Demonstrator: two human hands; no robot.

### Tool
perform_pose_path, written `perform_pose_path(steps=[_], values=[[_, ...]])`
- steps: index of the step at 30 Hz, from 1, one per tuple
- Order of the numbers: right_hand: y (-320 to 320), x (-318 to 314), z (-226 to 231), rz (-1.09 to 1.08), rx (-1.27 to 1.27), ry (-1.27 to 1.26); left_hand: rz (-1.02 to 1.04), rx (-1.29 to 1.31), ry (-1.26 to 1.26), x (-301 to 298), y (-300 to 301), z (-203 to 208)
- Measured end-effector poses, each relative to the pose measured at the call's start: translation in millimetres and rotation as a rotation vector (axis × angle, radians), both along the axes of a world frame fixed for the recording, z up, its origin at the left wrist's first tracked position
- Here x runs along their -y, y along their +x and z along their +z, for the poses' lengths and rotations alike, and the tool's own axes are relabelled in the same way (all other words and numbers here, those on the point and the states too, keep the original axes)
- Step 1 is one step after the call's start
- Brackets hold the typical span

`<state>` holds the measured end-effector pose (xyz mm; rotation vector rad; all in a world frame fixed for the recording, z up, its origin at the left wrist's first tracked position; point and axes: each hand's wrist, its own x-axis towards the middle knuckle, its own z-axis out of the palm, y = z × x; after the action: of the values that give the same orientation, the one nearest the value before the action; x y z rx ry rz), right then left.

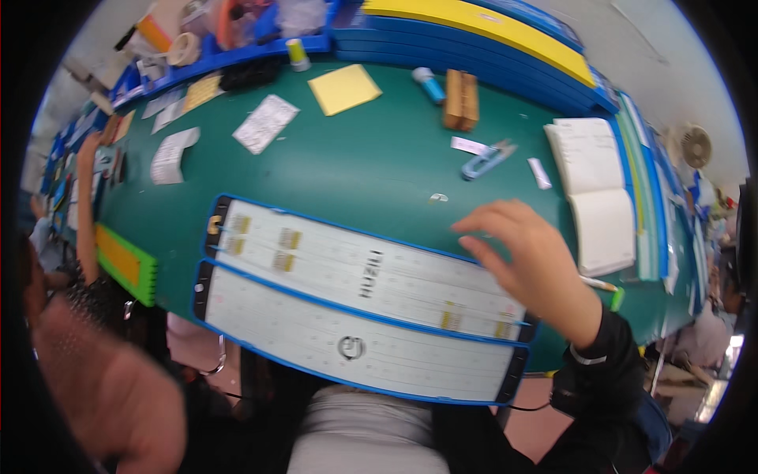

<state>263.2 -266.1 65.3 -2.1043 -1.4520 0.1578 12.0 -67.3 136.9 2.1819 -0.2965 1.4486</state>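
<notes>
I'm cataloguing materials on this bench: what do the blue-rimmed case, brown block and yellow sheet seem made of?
Blue-rimmed case: probably smooth plastic, judging by its even colour and thin, moulded-looking rim; the white panels' material is unclear.
Brown block: likely wood, dull to satin, given its uneven brown tone.
Yellow sheet: apparently matte paper, thin and flat without shine.

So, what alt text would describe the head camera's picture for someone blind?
The person's right hand, fingers curved, is at the right end of a blue-edged, white two-panel case across a green table's near edge. A yellow note and blue snips lie beyond; a blurred hand shows lower left.
</notes>
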Motion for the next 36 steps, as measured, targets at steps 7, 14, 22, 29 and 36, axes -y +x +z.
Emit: perform_pose_path(steps=[7, 14, 22, 29, 36], values=[[48, -35, -25, 0.064, 0.097, -0.100, 0.638, -0.881, -0.173, -55, -2, -100], [42, -43, -29, 0.063, 0.193, -0.209, 0.635, -0.983, -0.194, -61, 5, -120], [11, -10, 15, -0.050, 0.051, -0.168, 0.645, -0.997, -0.183, -58, 13, -131], [-23, 26, -11, -0.079, -0.037, -0.243, 0.484, -0.954, -0.131, -13, 29, -110], [-29, 25, -20, -0.046, 0.080, -0.312, 0.024, -1.280, -0.021, 66, 74, -102]])
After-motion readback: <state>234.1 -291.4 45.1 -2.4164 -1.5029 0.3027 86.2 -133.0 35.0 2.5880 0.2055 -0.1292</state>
